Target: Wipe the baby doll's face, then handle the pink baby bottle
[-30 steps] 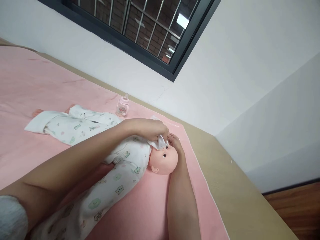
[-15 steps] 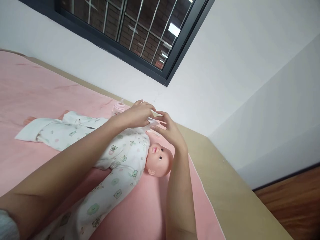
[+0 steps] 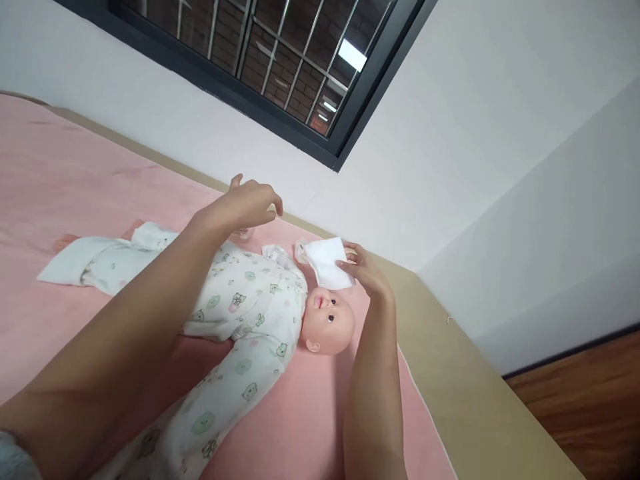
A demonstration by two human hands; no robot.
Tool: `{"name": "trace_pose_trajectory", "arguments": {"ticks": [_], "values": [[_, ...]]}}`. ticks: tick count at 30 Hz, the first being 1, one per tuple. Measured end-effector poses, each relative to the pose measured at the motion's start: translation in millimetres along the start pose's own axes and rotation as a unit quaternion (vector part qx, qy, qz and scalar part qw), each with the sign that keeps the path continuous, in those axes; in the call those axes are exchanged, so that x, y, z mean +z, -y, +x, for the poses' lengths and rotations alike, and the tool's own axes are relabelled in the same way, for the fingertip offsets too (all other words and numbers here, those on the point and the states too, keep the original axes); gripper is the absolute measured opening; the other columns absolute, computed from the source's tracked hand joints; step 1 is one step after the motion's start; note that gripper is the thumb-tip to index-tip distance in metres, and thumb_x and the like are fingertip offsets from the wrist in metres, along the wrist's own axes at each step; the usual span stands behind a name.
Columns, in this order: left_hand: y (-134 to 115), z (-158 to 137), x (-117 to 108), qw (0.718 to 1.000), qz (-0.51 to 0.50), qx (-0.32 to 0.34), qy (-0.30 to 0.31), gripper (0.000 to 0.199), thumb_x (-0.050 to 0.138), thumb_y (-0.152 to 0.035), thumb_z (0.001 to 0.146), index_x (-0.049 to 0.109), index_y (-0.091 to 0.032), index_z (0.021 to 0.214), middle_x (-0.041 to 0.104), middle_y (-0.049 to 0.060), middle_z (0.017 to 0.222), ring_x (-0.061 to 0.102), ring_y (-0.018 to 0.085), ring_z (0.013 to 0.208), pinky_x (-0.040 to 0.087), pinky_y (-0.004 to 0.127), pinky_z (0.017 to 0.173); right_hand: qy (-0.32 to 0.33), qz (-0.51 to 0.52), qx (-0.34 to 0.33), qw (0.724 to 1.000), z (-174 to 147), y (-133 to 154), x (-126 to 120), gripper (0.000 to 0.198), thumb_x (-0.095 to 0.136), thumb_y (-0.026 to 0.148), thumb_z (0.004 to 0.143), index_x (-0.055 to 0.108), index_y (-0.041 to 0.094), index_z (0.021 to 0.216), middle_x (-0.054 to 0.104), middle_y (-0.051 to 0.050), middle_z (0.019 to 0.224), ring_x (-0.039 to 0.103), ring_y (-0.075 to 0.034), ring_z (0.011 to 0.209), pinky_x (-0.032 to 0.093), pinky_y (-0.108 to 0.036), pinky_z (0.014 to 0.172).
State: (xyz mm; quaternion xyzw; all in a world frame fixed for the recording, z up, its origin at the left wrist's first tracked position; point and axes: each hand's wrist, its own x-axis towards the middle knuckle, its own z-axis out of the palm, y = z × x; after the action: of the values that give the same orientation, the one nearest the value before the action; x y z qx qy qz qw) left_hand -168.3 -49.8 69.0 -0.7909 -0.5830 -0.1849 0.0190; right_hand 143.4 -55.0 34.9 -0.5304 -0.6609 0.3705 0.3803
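Fingers [image 3: 350, 261] of the right hand [image 3: 367, 273] are pinched on the edge of a white cloth [image 3: 327, 262], which is held in the air just above the face of the doll [image 3: 327, 320]. Nothing is held by the left hand [image 3: 247, 203], whose fingers are loosely curled and spread above the doll's chest.

Nearest the camera, a pink sheet [image 3: 310, 413] is spread under the doll, which lies on its back in a printed white romper [image 3: 240, 313]. To the right of the doll a tan mattress edge [image 3: 450, 373] is seen, with wooden floor beyond it. Past the doll's far side a white wall and a dark-framed barred window [image 3: 280, 60] are seen.

Both forearms are stretched forward over the doll.

Half a second earlier the cloth was gripped between both hands; it has since been released by the left hand, which has been raised, and the cloth has been carried toward the doll's head.
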Motion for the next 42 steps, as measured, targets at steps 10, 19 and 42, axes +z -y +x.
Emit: {"name": "trace_pose_trajectory", "arguments": {"ticks": [10, 19, 42], "values": [[12.5, -5.1, -3.3, 0.992, -0.106, 0.047, 0.048, 0.040, 0.049, -0.036, 0.083, 0.071, -0.023, 0.114, 0.069, 0.007, 0.122, 0.064, 0.028, 0.103, 0.044, 0.036, 0.093, 0.054, 0.050, 0.032, 0.997, 5.9, -34.4, -12.7, 0.029, 0.082, 0.033, 0.063, 0.067, 0.020, 0.084, 0.068, 0.001, 0.077, 0.058, -0.012, 0.061, 0.041, -0.022, 0.055], [37.8, -6.0, 7.8, 0.979, -0.143, 0.051, 0.138, 0.047, 0.051, -0.047, 0.084, 0.065, -0.026, 0.124, 0.061, 0.006, 0.138, 0.061, 0.026, 0.112, 0.045, 0.034, 0.090, -0.013, 0.136, 0.001, 0.991, 48.3, -42.4, 15.6, 0.033, 0.081, 0.030, 0.060, 0.075, 0.020, 0.092, 0.072, -0.003, 0.095, 0.062, -0.015, 0.083, 0.048, -0.025, 0.072], [39.2, -29.3, -20.5, 0.977, -0.119, -0.008, 0.179, 0.057, 0.050, -0.048, 0.086, 0.054, -0.027, 0.138, 0.054, 0.007, 0.146, 0.054, 0.031, 0.125, 0.045, 0.036, 0.092, -0.062, 0.256, 0.046, 0.964, 76.0, -92.9, -12.5, 0.032, 0.079, 0.022, 0.060, 0.071, 0.022, 0.091, 0.071, -0.004, 0.113, 0.062, -0.018, 0.120, 0.044, -0.029, 0.112]]}}
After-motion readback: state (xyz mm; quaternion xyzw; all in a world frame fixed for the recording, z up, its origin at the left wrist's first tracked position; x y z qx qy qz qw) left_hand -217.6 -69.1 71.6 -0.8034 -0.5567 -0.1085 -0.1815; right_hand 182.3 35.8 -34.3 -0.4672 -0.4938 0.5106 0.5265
